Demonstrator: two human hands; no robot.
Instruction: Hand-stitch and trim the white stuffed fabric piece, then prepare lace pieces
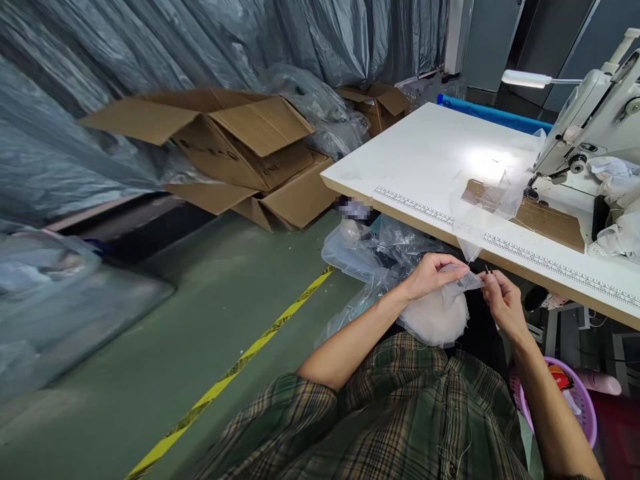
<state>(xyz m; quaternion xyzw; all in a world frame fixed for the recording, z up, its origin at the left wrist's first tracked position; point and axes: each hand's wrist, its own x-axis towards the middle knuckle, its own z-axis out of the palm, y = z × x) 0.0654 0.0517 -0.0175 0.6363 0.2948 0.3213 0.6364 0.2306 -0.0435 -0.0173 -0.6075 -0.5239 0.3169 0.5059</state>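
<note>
My left hand (435, 275) pinches the edge of a sheer white fabric (468, 281) just off the front edge of the sewing table. The rest of the fabric hangs in a rounded white bundle over my lap. Close on the right, my right hand (504, 303) is closed around a small tool (489, 270) with two thin dark tips; my fingers hide most of it. Its tips are beside the fabric edge. Another sheer piece (500, 197) lies on the tabletop near the sewing machine's needle and droops over the edge toward my hands.
The white sewing table (415, 157) has a ruler strip along its front. A sewing machine (585, 127) stands at the right, beside a brown board (555, 223) and bunched white fabric (623, 227). Open cardboard boxes (240, 143) sit left; a purple basket (590, 417) is low right.
</note>
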